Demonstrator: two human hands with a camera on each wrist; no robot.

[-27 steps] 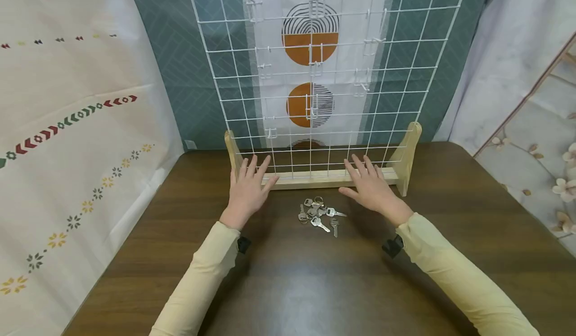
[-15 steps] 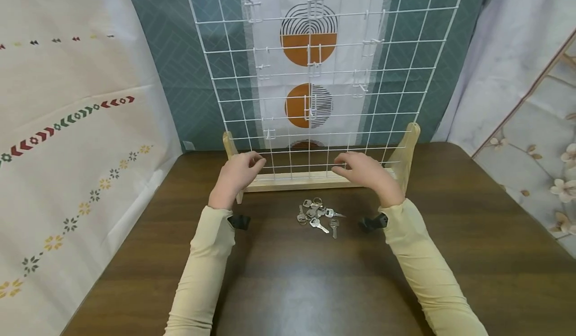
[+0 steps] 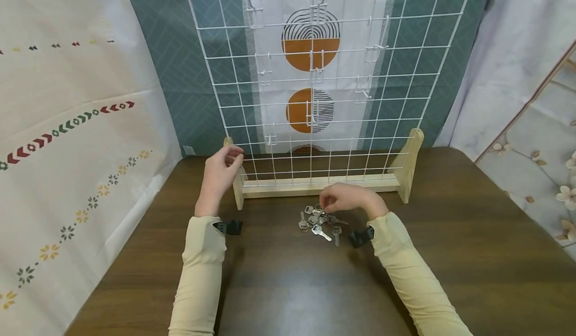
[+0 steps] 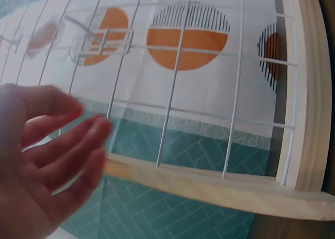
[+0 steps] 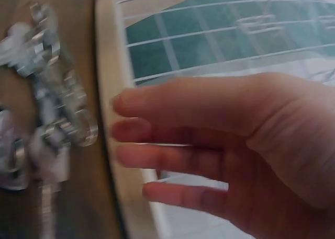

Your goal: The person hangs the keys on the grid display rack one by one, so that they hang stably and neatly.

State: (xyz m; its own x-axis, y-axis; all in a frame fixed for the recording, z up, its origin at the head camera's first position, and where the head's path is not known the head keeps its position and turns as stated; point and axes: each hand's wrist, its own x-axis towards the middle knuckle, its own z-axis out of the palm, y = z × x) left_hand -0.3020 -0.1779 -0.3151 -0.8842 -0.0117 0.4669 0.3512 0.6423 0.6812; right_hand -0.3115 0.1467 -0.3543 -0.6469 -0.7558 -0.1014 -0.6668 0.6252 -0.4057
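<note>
A small pile of silver keys (image 3: 321, 232), some with metal rings, lies on the brown table in front of a white wire grid rack (image 3: 330, 141). My right hand (image 3: 348, 197) is over the far side of the pile, its fingers bent downward. The right wrist view shows these fingers (image 5: 172, 155) holding nothing, with the blurred keys (image 5: 52, 92) beyond their tips. Beside the rack's left wooden foot (image 3: 238, 188) hovers my left hand (image 3: 220, 171), its fingers loosely bent. In the left wrist view nothing is in that hand (image 4: 52, 160).
Several white wire hooks (image 3: 311, 113) hang on the grid at different heights. A wooden base bar (image 3: 288, 190) joins the left foot to the right foot (image 3: 410, 168). Patterned cloths (image 3: 103, 176) surround the table (image 3: 288, 286).
Both hands have left their spread-finger pose at the grid's bottom. My right hand has come down toward the keys; my left hand has moved left, toward the rack's left foot.
</note>
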